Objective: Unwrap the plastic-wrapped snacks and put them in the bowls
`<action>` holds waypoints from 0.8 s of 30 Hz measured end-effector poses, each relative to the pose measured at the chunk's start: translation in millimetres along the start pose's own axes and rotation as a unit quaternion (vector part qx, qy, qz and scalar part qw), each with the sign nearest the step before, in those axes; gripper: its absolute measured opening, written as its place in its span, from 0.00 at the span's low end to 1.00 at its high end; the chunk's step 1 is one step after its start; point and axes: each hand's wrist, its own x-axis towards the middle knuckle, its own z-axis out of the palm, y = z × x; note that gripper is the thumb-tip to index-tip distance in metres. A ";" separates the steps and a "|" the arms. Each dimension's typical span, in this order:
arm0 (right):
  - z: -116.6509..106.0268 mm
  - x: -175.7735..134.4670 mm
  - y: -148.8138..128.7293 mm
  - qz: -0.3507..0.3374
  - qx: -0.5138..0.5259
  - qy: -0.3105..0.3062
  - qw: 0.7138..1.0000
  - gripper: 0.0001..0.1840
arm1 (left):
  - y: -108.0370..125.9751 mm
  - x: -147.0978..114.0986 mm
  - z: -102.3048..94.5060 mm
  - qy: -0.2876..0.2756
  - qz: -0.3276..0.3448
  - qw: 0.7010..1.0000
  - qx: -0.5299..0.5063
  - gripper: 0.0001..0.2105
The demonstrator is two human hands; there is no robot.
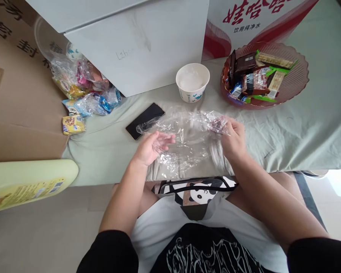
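Note:
A crinkled clear plastic bag (184, 140) is stretched between my two hands above the cloth. My right hand (234, 138) is closed on its right end, where the film is bunched together and something pinkish shows through it. On the other side, my left hand (152, 147) is open, its fingers extended and covered by the film; I cannot tell whether they are inside the bag or behind it. The bag's left edge overlaps a dark phone (144, 120) lying on the cloth. A white paper bowl (192, 84) with pale contents stands just beyond the bag.
A pink scalloped bowl (297, 77) at the right holds several wrapped snacks. White boxes (159, 45) line the back. Crumpled wrappers (93, 102) and a small yellow packet (73, 125) lie beside a cardboard box (25, 106). A pale green container (34, 182) is at the left edge.

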 end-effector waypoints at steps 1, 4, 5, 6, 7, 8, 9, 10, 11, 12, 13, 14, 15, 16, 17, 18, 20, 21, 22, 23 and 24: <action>-1.6 0.9 -1.2 -0.008 0.001 0.004 1.000 0.24 | 0.4 1.3 -1.3 0.029 0.013 0.999 -0.016 0.20; -6.5 4.2 -3.1 -0.017 0.022 0.016 0.999 0.20 | 6.6 3.5 -7.0 0.100 0.042 0.993 -0.052 0.19; -8.1 5.5 -2.6 -0.008 0.036 0.018 0.999 0.17 | 9.6 3.7 -9.0 0.120 0.048 0.990 -0.059 0.19; -9.7 6.8 -1.5 0.005 0.051 0.020 0.998 0.17 | 12.4 3.6 -10.7 0.136 0.054 0.987 -0.066 0.19; -11.3 8.2 0.2 0.019 0.065 0.020 0.998 0.19 | 15.0 3.3 -11.9 0.146 0.060 0.985 -0.075 0.18; -12.9 9.6 2.3 0.034 0.077 0.018 0.996 0.22 | 17.0 2.9 -12.7 0.151 0.066 0.983 -0.084 0.17; -14.3 11.0 4.4 0.048 0.087 0.017 0.995 0.24 | 18.4 2.3 -12.9 0.150 0.071 0.982 -0.090 0.13; -15.5 12.3 6.4 0.058 0.096 0.018 0.994 0.25 | 19.1 1.6 -12.6 0.143 0.071 0.983 -0.089 0.08; -16.5 13.5 8.0 0.066 0.105 0.020 0.992 0.25 | 19.0 1.0 -11.9 0.132 0.065 0.986 -0.077 0.05; -17.1 14.4 9.1 0.073 0.114 0.023 0.991 0.24 | 18.3 0.4 -11.0 0.118 0.052 0.990 -0.055 0.10; -17.3 15.0 9.5 0.078 0.123 0.025 0.989 0.22 | 17.0 0.0 -10.2 0.105 0.037 0.993 -0.026 0.16; -17.2 15.2 9.4 0.082 0.132 0.027 0.987 0.21 | 15.3 0.1 -9.6 0.097 0.024 0.995 0.003 0.19; -16.7 15.1 8.9 0.085 0.143 0.027 0.986 0.19 | 13.3 0.5 -9.4 0.099 0.019 0.995 0.027 0.21; -16.0 14.8 8.1 0.088 0.154 0.030 0.984 0.18 | 11.2 1.3 -9.7 0.111 0.025 0.993 0.043 0.21; -15.2 14.3 7.2 0.088 0.164 0.033 0.982 0.18 | 9.1 2.5 -10.4 0.131 0.043 0.989 0.052 0.21; -14.4 13.7 6.4 0.087 0.171 0.038 0.981 0.18 | 7.3 3.8 -11.5 0.155 0.070 0.984 0.057 0.22; -12.8 12.4 5.2 0.073 0.175 0.050 0.981 0.17 | 4.5 6.0 -13.6 0.196 0.134 0.969 0.062 0.25; -12.2 11.9 4.7 0.061 0.174 0.054 0.981 0.16 | 3.7 6.7 -14.5 0.210 0.164 0.962 0.064 0.27; -11.8 11.3 4.2 0.047 0.173 0.056 0.982 0.15 | 3.2 7.0 -15.0 0.219 0.191 0.955 0.066 0.27; -11.5 10.7 3.6 0.033 0.174 0.056 0.983 0.14 | 2.9 7.0 -15.2 0.224 0.213 0.948 0.068 0.25; -11.4 10.0 2.7 0.022 0.176 0.055 0.983 0.13 | 2.9 6.7 -15.2 0.227 0.233 0.943 0.069 0.23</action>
